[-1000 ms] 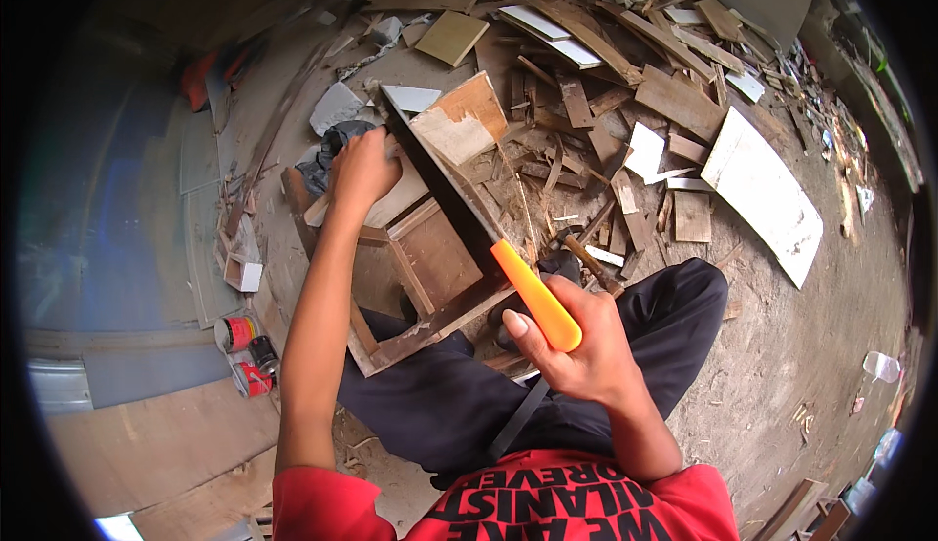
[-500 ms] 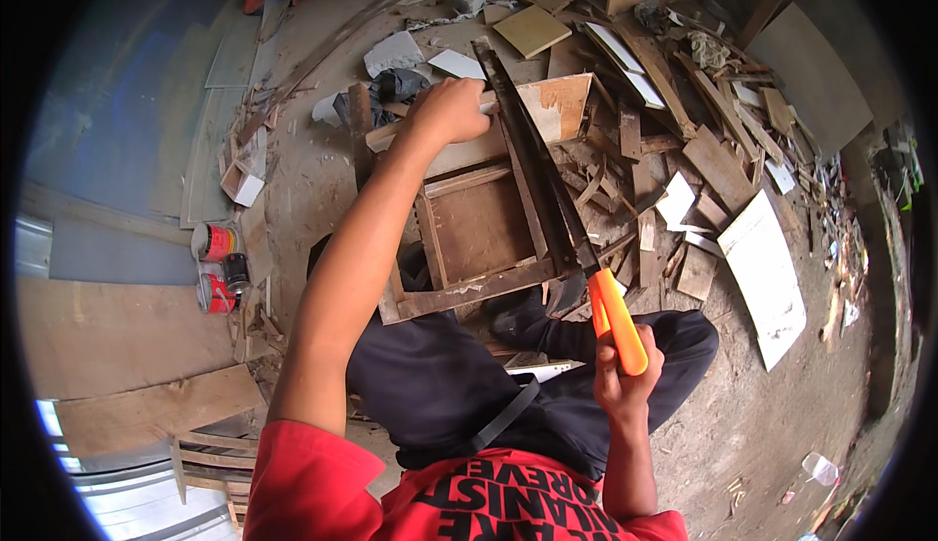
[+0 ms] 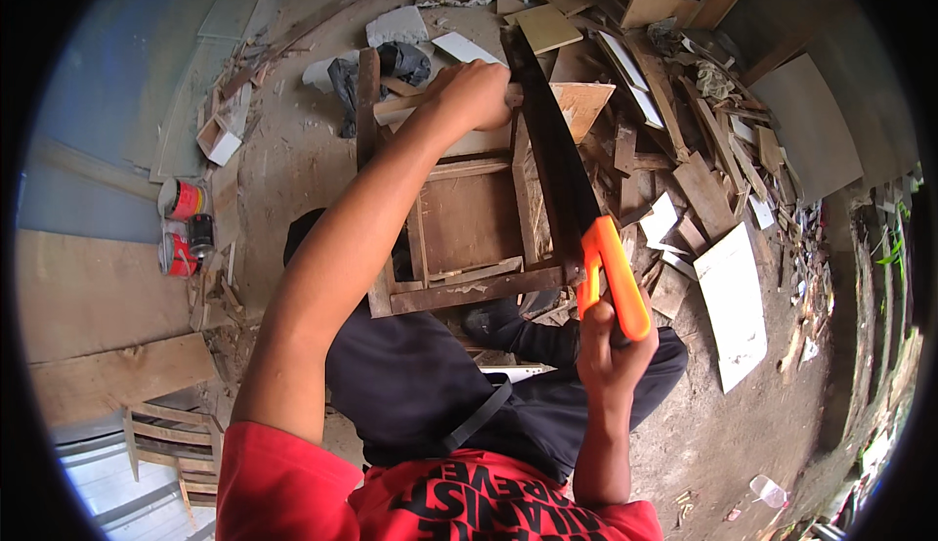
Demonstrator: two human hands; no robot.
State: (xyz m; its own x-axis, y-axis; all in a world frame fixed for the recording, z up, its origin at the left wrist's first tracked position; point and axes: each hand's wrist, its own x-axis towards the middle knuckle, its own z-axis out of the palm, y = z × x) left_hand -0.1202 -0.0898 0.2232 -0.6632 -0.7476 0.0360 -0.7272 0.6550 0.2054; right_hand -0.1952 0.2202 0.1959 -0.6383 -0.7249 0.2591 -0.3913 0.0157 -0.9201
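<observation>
While the left hand [image 3: 476, 91] clamps one square, weathered brown wooden frame [image 3: 459, 218] on the dirt floor [image 3: 293, 160], the right hand [image 3: 611, 346] wraps fully around one dark-bladed, orange-handled handsaw [image 3: 562, 179] lying across it, two red cans [image 3: 179, 226] beside.

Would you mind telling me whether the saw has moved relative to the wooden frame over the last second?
Yes. The saw has been drawn back toward the person: its orange handle, gripped by the right hand, now sits beyond the wooden frame's near rail.
</observation>
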